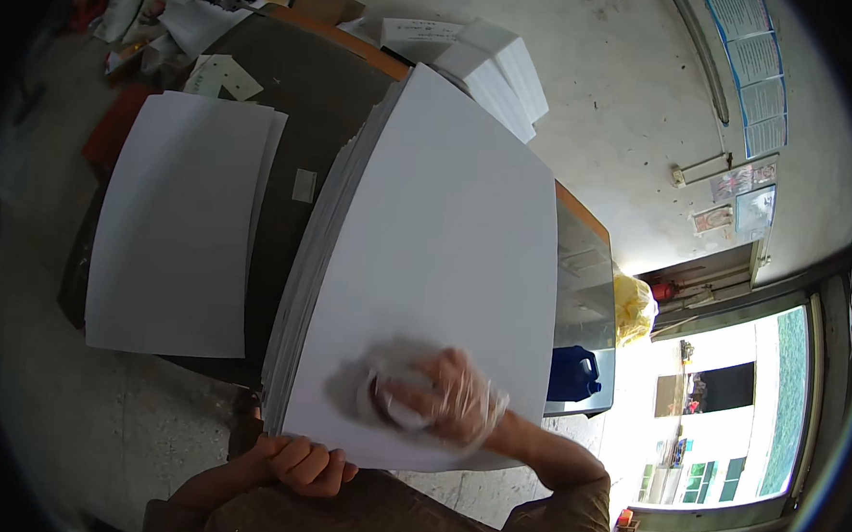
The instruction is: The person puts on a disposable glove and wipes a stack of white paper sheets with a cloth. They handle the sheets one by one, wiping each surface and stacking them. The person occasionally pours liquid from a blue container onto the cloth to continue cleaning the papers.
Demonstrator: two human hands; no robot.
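You have two hands on one tall stack of white sheets [448,219], which sits on a dark table [325,78]. Your right hand [448,402], in clear plastic, presses down near the stack's close end; it is blurry, so you cannot tell whether it grips something. Your left hand [308,462] has bent fingers at the close left corner; you cannot tell whether they pinch the sheets. One lower pile of white sheets [178,224] lies to the left. There are too many sheets to count. One white box [419,32] has writing on it, and so do the posters [754,66] on the wall. One blue jug [572,375] stands right of the stack, near one yellow bag [634,311]. Your right hand hides part of the top sheet.
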